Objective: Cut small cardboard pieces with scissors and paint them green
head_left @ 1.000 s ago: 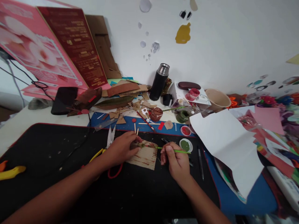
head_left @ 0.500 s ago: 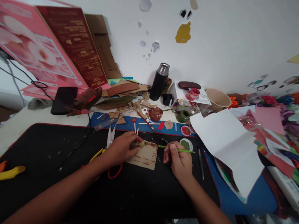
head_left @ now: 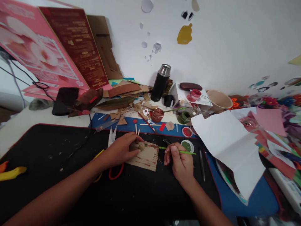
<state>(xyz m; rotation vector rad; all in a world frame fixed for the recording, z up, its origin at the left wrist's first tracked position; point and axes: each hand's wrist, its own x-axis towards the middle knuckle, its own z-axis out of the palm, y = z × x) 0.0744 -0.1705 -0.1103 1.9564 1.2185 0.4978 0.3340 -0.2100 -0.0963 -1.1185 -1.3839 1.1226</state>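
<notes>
My right hand (head_left: 180, 161) grips a slim green paintbrush (head_left: 187, 152), its tip pointing left onto a piece of brown cardboard (head_left: 147, 158). Reddish-brown streaks and a green patch mark the cardboard, which lies on the black mat (head_left: 70, 182). My left hand (head_left: 124, 149) holds the cardboard's left side, thumb on the near side and fingers toward the far edge; it covers that corner. Under and beside my left wrist lie scissors with silver blades (head_left: 112, 136) and scissors with a red handle (head_left: 116, 172). A white lid of green paint (head_left: 187, 146) sits just beyond my right hand.
Behind the mat are a jar of brown paint (head_left: 157, 115), a jar of green paint (head_left: 184, 117), cardboard scraps (head_left: 121, 121) and a black flask (head_left: 161, 82). White paper (head_left: 231, 141) lies on the right, a pen (head_left: 202, 164) beside it. A yellow-handled tool (head_left: 14, 174) is far left.
The fingers of my left hand have shifted slightly, showing more of the green patch on the cardboard. My right hand and the brush look almost unmoved.
</notes>
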